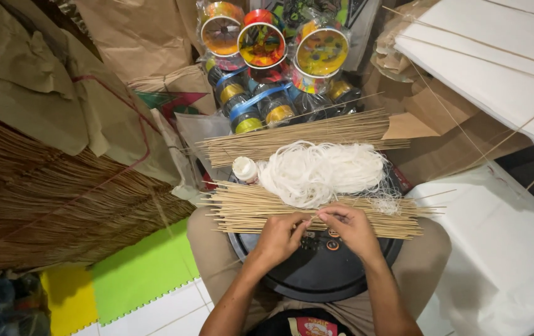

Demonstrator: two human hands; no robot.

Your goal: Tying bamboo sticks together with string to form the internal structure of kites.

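Head view looks down on a seated person with a round black tray across the lap. Both hands meet at its far edge: the left hand and the right hand each have their fingertips pinched together on something very fine between them, probably a thin stick or a strand of string, though it is too small to tell which. Just beyond the fingers lies a flat bundle of thin bamboo sticks, and touching it a loose tangle of white string with a small white bottle beside. A second stick bundle lies farther off, before a cluster of colourful spools. White paper sheets with sticks attached lie to the right. Judging by the full bundles and big tangle, most of the sticks remain unworked.
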